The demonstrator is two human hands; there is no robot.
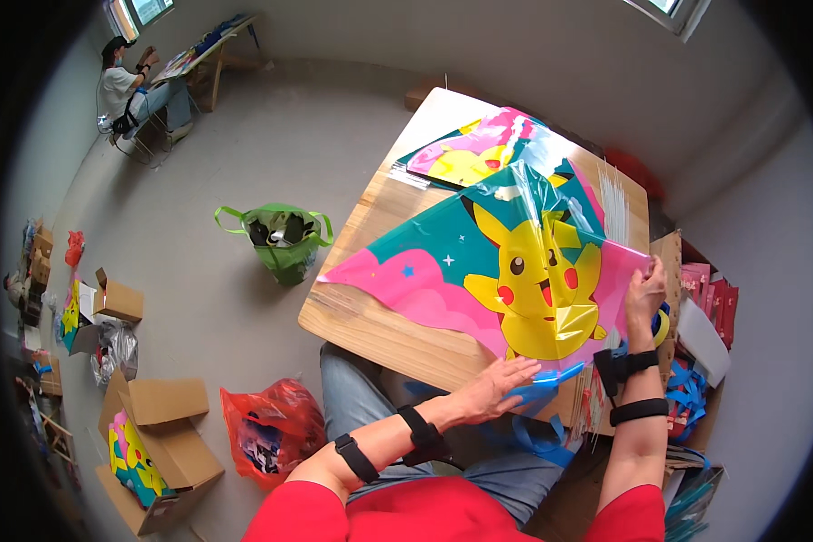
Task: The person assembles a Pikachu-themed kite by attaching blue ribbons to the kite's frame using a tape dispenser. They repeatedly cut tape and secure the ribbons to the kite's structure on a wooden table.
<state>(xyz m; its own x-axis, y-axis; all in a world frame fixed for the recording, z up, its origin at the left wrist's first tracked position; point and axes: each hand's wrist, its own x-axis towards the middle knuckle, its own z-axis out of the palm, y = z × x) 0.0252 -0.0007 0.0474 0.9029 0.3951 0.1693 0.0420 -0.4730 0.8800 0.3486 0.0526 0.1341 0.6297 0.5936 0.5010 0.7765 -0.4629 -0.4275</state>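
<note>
A thin, shiny kite [425, 280] with a yellow cartoon creature on green and pink lies spread over the wooden table [379, 339]. My right hand [646, 287] is closed on its right corner, fingertips pinching the edge. Flat against its lower edge rests my left hand [497, 390], fingers stretched out. Blue strip-like material [556, 375] lies beside those fingers and hangs off the table's near edge. Farther back, more kites [465, 163] of the same pattern are stacked, partly covered by the front one.
Thin white rods [612, 203] lie along the table's right side. Boxes with red packets [718, 303] and blue ribbons [686, 397] stand at right. On the floor at left are a green bag [285, 257], a red plastic bag [271, 429] and an open carton [176, 452]. Another person [122, 90] sits far left.
</note>
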